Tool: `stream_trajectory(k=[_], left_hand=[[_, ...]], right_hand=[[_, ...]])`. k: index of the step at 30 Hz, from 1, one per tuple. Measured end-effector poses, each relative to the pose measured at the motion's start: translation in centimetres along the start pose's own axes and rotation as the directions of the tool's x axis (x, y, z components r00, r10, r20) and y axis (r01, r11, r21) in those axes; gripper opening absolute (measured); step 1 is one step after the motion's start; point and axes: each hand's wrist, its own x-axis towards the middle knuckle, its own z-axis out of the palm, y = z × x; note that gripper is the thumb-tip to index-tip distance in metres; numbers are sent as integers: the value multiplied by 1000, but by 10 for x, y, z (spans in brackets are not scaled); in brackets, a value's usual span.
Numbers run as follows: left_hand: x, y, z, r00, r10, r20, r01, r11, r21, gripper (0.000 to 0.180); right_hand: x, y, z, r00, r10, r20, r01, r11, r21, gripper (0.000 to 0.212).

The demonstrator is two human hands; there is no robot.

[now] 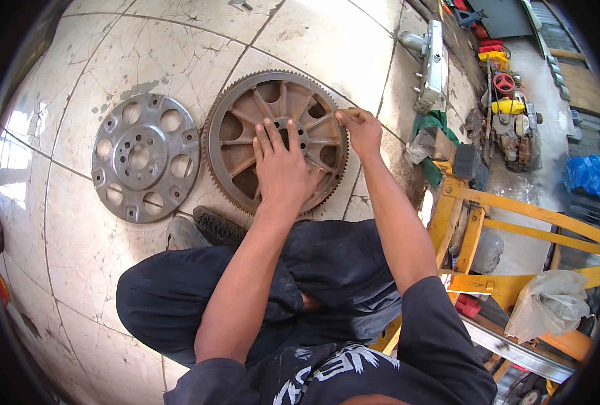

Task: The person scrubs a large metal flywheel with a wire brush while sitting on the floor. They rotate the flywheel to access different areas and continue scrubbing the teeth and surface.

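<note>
A rusty brown flywheel [279, 108] with a toothed ring gear around its edge lies on the floor before me. Raised ribs run out from its centre between dark openings. My left hand [281, 165] rests on it, fingers stretched out over the hub and covering part of the bolt holes. At the right edge, my right hand [362, 131] is closed in a pinch against the teeth. Whatever it may hold between thumb and fingertips is too small to make out. Left of the flywheel lies a silver round flexplate [161, 145] with several large holes and a central opening.
A shoe [219, 226] shows just below the flywheel. Yellow metal framing [502, 283] stands at my right, with a clear plastic bag [549, 304] on it. Farther right are a grey metal part [431, 67], green cloth [428, 125] and an engine-like machine [516, 135].
</note>
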Motion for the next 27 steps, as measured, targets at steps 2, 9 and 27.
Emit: stream_trajectory(k=[2, 9, 27], left_hand=[[2, -4, 2, 1000, -3, 2, 3, 1000, 14, 104], [1, -7, 5, 998, 11, -57, -10, 1000, 9, 95], [2, -5, 6, 998, 30, -47, -28, 998, 56, 95]], right_hand=[[0, -5, 6, 1000, -12, -14, 11, 1000, -16, 30], [17, -47, 44, 999, -32, 1, 32, 999, 24, 24], [20, -24, 48, 995, -9, -101, 19, 995, 101, 27]])
